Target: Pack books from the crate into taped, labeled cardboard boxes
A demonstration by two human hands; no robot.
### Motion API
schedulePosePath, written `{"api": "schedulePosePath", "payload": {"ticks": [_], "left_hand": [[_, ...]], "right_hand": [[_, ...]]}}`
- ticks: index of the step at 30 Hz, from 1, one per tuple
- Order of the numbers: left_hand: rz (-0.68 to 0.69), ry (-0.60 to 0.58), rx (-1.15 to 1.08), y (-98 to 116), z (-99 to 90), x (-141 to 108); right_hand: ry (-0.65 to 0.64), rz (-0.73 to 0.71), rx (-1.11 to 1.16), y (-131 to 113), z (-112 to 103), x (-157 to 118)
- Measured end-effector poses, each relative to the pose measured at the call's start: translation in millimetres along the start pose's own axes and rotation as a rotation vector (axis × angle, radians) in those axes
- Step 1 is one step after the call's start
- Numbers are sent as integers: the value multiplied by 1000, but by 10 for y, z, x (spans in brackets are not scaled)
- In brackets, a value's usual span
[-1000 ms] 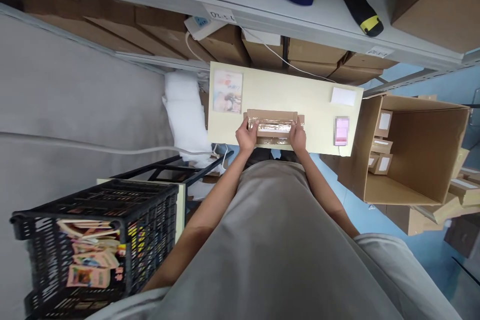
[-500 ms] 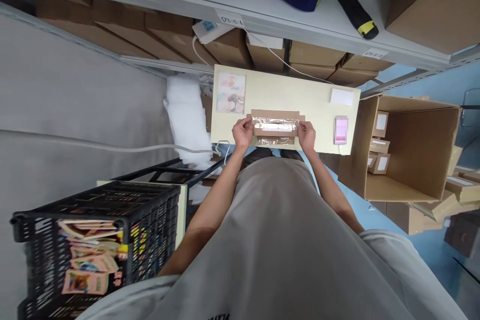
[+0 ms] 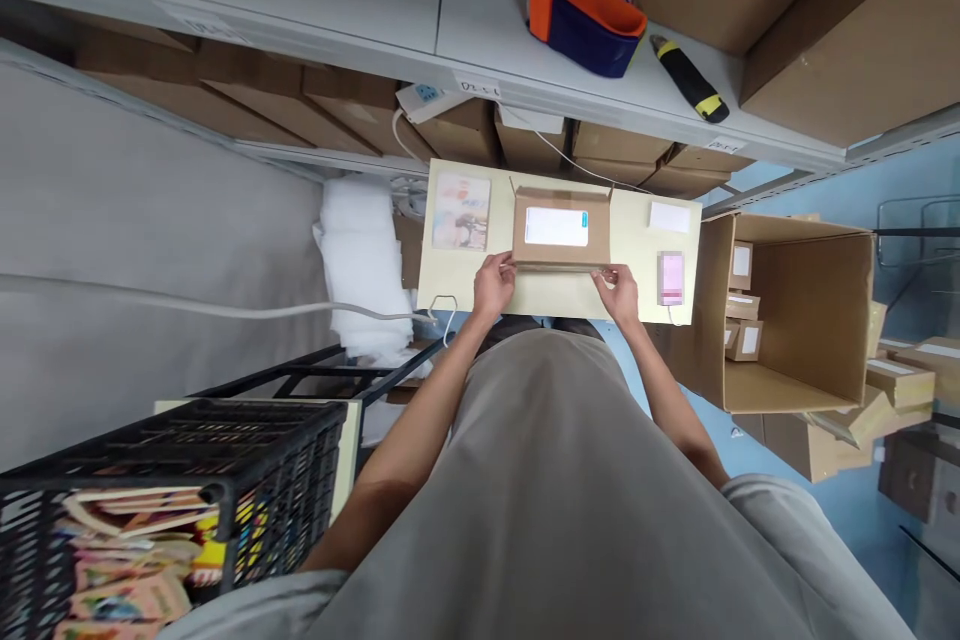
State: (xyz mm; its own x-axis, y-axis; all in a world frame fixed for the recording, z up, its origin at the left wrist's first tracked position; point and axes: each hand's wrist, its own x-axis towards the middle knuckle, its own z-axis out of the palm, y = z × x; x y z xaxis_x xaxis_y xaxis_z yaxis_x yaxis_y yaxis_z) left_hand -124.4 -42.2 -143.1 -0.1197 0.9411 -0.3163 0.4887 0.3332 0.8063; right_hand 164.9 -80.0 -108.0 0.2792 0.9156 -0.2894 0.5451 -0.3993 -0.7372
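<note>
A small brown cardboard box (image 3: 562, 256) rests on the pale yellow table (image 3: 457, 292), with a white label (image 3: 556, 226) on the panel facing me. Thin flaps stick up at its far corners. My left hand (image 3: 494, 284) pinches the box's near left corner. At the near right corner, my right hand (image 3: 618, 292) grips the edge between thumb and fingers. To the left of the box lies a printed picture sheet (image 3: 460, 211). A pink-screened phone (image 3: 671, 278) and a white slip (image 3: 669, 217) are on the table's right part.
Above the table runs a grey shelf (image 3: 300, 5) with an orange and blue holder (image 3: 589, 20) and a utility knife (image 3: 690, 78). A large open carton (image 3: 799, 400) holding small boxes stands at right. White wrapping (image 3: 360, 260) and a black crate (image 3: 285, 480) are at left.
The box has turned: its taped side faced me before, and now the labelled panel does. Both hands have shifted to its near corners. The camera view has tilted slightly upward.
</note>
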Motion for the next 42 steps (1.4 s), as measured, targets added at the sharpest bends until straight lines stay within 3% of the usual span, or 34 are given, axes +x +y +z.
{"api": "schedulePosePath", "payload": {"ticks": [4, 7, 11, 14, 17, 22, 25, 28, 30, 32, 34, 35, 37, 39, 42], "left_hand": [[-131, -82, -14, -269, 75, -78], [-152, -85, -41, -339, 72, 29], [-138, -26, -86, -201, 104, 398], [-123, -22, -121, -13, 141, 658], [-93, 11, -136, 134, 72, 736], [19, 73, -170, 195, -193, 434], [-6, 28, -159, 142, -226, 194], [-111, -64, -133, 68, -170, 35], [-151, -49, -103, 52, -154, -34], [-45, 66, -30, 94, -184, -85], [166, 171, 63, 199, -238, -109], [269, 171, 103, 269, -258, -105], [421, 76, 178, 420, -263, -60], [512, -46, 275, 557, -215, 17], [579, -159, 427, 684, -112, 103]], "right_hand": [[-218, 205, -62, 210, 135, -122], [-187, 221, -64, 248, 134, -49], [-23, 254, 79, 105, 106, 304], [-34, 299, 139, -78, 111, 523], [-27, 256, 146, -230, 86, 522], [43, 51, 206, -298, -46, 205], [50, 94, 229, -246, -48, 45], [-43, 179, 234, -161, 8, -55], [-73, 187, 199, -112, 22, -107], [20, 114, 111, -94, -9, -147], [164, -41, -6, -124, -71, -150], [196, -135, -56, -158, -102, -130], [142, -315, -130, -257, -139, -33], [-4, -447, -194, -377, -131, 137], [-154, -524, -316, -537, -74, 460]]}}
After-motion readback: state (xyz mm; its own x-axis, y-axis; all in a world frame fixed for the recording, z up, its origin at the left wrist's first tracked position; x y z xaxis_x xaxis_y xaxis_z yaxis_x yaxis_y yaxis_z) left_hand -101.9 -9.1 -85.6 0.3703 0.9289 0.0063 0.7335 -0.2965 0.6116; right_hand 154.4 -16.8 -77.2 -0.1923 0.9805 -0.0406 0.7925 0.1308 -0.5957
